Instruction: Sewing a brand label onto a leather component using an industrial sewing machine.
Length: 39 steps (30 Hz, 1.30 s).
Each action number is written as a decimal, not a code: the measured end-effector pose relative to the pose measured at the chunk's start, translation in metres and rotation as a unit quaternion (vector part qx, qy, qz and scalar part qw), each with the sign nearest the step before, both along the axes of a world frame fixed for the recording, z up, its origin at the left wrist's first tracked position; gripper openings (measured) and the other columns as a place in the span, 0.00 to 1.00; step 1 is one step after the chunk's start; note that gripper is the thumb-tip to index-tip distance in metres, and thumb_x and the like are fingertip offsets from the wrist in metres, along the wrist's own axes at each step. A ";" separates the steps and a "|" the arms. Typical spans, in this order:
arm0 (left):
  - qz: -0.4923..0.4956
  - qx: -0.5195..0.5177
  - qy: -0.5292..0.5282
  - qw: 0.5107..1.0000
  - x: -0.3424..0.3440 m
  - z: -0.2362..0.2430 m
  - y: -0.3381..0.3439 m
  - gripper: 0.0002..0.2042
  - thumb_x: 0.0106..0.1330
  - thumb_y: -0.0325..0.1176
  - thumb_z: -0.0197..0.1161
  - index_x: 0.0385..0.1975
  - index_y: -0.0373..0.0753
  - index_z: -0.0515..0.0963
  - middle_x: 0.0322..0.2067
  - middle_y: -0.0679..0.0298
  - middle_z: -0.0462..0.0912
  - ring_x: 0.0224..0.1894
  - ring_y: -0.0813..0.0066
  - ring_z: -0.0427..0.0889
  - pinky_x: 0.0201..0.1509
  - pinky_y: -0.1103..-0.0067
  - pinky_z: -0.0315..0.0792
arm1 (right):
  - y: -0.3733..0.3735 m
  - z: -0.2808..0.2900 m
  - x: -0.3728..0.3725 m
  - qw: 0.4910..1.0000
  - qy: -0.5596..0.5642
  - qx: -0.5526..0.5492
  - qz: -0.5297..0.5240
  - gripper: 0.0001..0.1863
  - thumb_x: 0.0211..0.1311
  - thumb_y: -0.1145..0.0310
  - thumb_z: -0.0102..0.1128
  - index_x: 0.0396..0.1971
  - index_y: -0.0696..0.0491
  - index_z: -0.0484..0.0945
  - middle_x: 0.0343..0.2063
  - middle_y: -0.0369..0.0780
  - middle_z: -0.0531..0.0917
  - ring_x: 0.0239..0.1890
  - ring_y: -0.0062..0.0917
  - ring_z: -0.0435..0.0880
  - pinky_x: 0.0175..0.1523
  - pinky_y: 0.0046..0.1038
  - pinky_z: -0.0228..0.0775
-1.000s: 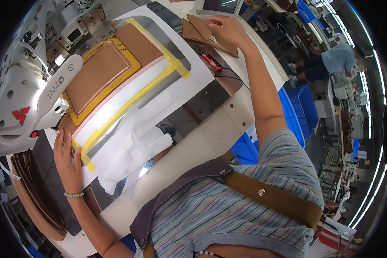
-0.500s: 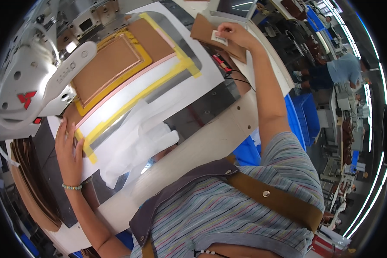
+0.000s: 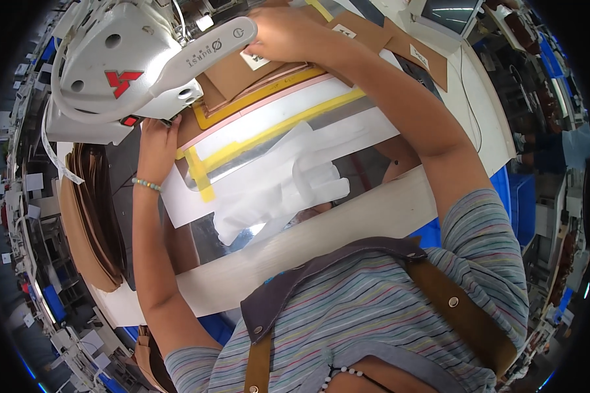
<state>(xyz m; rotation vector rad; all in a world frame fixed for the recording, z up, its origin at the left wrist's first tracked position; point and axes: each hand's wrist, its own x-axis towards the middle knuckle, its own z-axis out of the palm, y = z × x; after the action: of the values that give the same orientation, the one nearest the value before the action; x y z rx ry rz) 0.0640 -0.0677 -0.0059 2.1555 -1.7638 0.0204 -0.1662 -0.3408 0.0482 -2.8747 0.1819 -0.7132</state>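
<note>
My left hand (image 3: 156,147) has its fingers stretched out at the left end of the brown board beside the yellow frame (image 3: 269,95); some fingertips go out of sight under the machine head. My right hand (image 3: 285,34) reaches across to the far side, its fingers closed at a brown leather-like panel (image 3: 226,75) with a white label (image 3: 254,60). That panel lies tilted over the yellow frame. A white lamp arm (image 3: 206,56) covers part of the panel and some right fingertips. Yellow tape strips (image 3: 288,124) border the white sheet in front of the frame.
The white sewing machine head (image 3: 115,65) stands at the left. A stack of brown panels (image 3: 88,216) leans at the left table edge. Crumpled white material (image 3: 282,183) lies near me. Another labelled brown panel (image 3: 436,65) lies at the far right, beside a screen (image 3: 447,16).
My right hand has moved left from the far right to above the yellow frame, bringing a labelled brown panel. My left hand stays at the frame's left end. The whole view has shifted.
</note>
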 end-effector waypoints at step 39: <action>-0.133 -0.008 0.117 0.984 -0.009 -0.003 -0.050 0.20 0.81 0.34 0.56 0.70 0.45 0.74 0.71 0.72 0.77 0.71 0.73 0.75 0.76 0.76 0.65 | -0.151 0.127 -0.195 0.956 0.023 -0.056 -0.287 0.12 0.62 0.68 0.54 0.32 0.60 0.83 0.30 0.47 0.86 0.35 0.41 0.85 0.45 0.39 0.77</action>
<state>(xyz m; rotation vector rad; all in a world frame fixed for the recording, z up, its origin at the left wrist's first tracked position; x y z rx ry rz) 0.0545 -0.1176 -0.0093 1.8096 -1.8859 -0.2728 -0.3608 -0.4914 0.1747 -2.9540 1.0438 -0.7571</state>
